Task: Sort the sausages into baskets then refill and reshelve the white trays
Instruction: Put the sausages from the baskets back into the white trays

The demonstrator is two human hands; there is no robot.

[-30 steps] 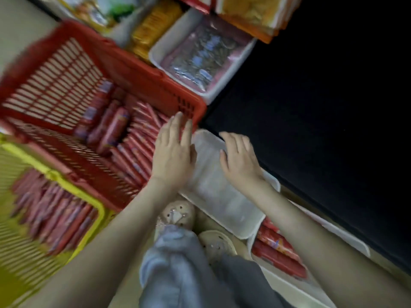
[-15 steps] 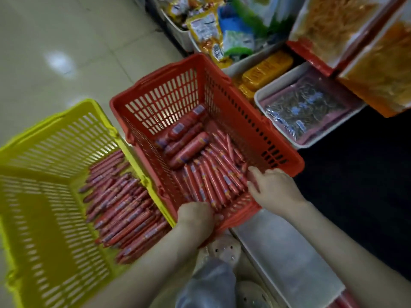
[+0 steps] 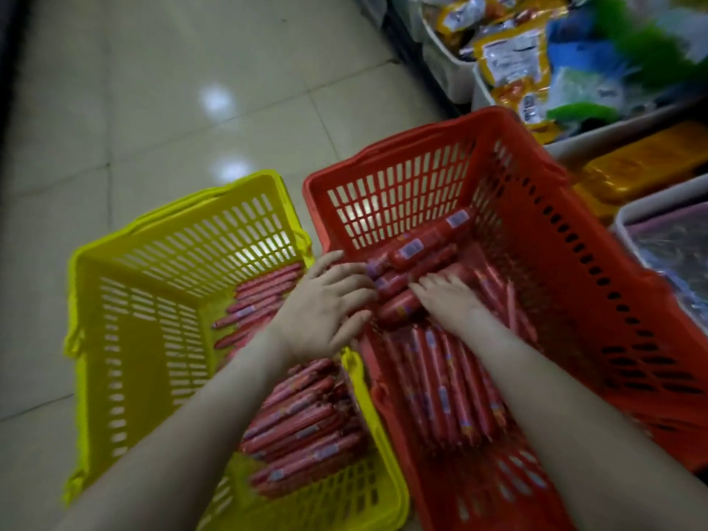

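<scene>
While both hands reach into the red basket, the left hand lies with its fingers spread and fairly straight against the near ends of the thick sausages, thumb held apart. The right hand rests flat on the same small stack with its fingers extended, and neither hand plainly closes round a sausage, though the fingertips are blurred. These few thick sausages sit in the middle of the red basket, piled across a row of thin sausages that lines its bottom nearer the person. The yellow basket, just beside it on the left, holds mid-sized sausages laid side by side. Judging by the glossy casing, the thick ones are probably firm, rounded, fairly heavy and slick, so they may roll or slip out of a loose hold. A grip round the middle of the body, or a scoop from both ends with the two hands, looks safer than a pinch at the crimped tips.
</scene>
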